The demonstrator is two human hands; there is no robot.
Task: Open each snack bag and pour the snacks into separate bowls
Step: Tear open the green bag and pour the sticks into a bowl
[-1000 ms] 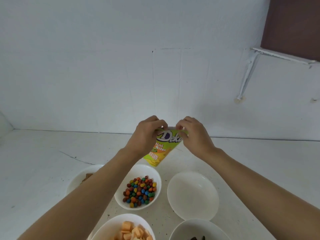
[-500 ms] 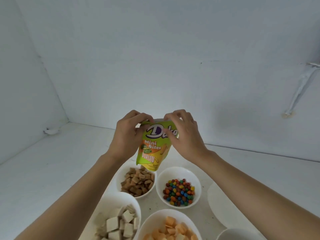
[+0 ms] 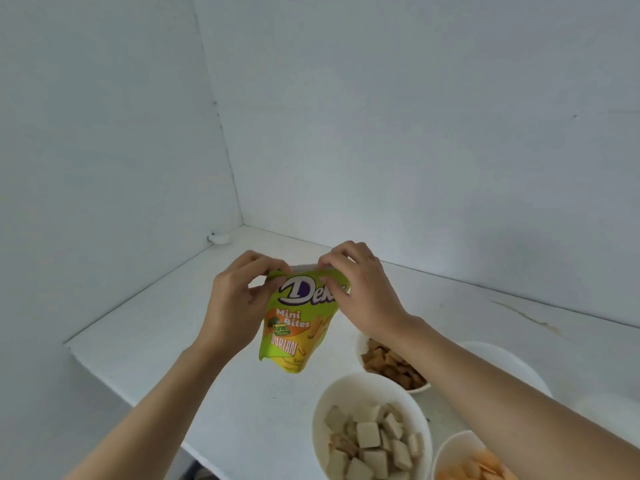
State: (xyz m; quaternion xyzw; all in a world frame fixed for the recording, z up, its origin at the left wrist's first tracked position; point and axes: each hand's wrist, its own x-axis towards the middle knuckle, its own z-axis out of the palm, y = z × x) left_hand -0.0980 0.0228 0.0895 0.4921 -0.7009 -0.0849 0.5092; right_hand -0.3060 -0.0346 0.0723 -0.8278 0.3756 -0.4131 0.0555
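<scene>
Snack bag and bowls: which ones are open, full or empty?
Snack bag, held up, top pinched by left hand and right hand; nothing pouring.
Brown-snack bowl, filled.
Pale-cube bowl, filled.
Orange-snack bowl, holds snacks, partly out of frame.
Far white bowl, mostly hidden by arm, contents unclear.

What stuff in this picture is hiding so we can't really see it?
- Head view: whether the green snack bag is torn open yet; the left hand and right hand cover its top edge.
- Head view: the orange snack bowl, cut off by the bottom edge.
- Head view: the inside of the far white bowl, hidden by the right forearm.
</scene>
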